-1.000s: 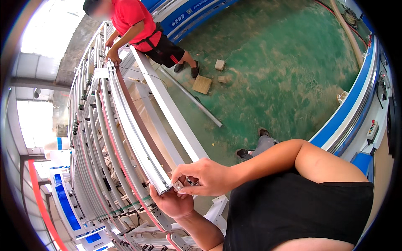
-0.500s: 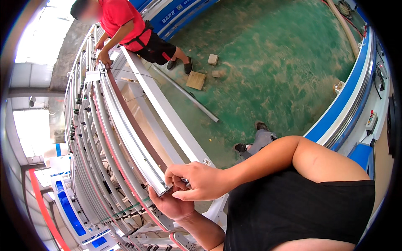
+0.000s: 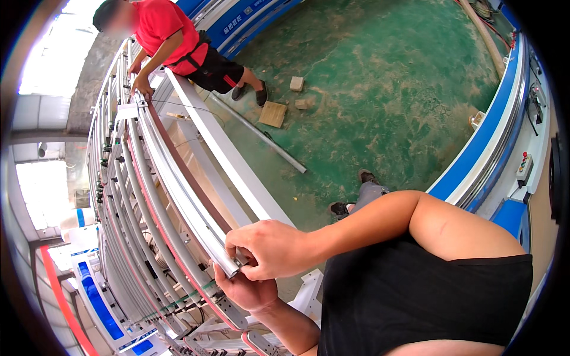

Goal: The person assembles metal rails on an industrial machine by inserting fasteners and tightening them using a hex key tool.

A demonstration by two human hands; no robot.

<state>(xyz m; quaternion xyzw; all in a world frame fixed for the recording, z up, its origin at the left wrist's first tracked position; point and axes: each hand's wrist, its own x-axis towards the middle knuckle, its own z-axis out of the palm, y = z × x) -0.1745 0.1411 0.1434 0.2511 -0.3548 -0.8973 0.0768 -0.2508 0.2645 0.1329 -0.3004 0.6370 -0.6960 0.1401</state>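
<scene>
A long silvery metal rail (image 3: 196,216) runs along the near side of the rack, and its cut end comes to my hands. My left hand (image 3: 252,292) is turned palm up below that end, its fingers against the rail's side and underside. Just above it, my right hand (image 3: 270,249) is closed in a pinch at the rail's end, fingers curled downward. Whatever is between the right fingertips is mostly hidden; only a small dark bit shows there.
A co-worker in a red shirt (image 3: 160,29) leans over the rack's far end, hands on it. Beside the rail run a brown strip (image 3: 178,160) and a white beam (image 3: 231,154). On the green floor lie a grey pipe (image 3: 261,134), a wooden block (image 3: 273,114) and small blocks (image 3: 297,83).
My right hand has shifted slightly left, closer over the rail's end, and the small shiny piece seen at its fingers is now hidden. The whole view has moved a little.
</scene>
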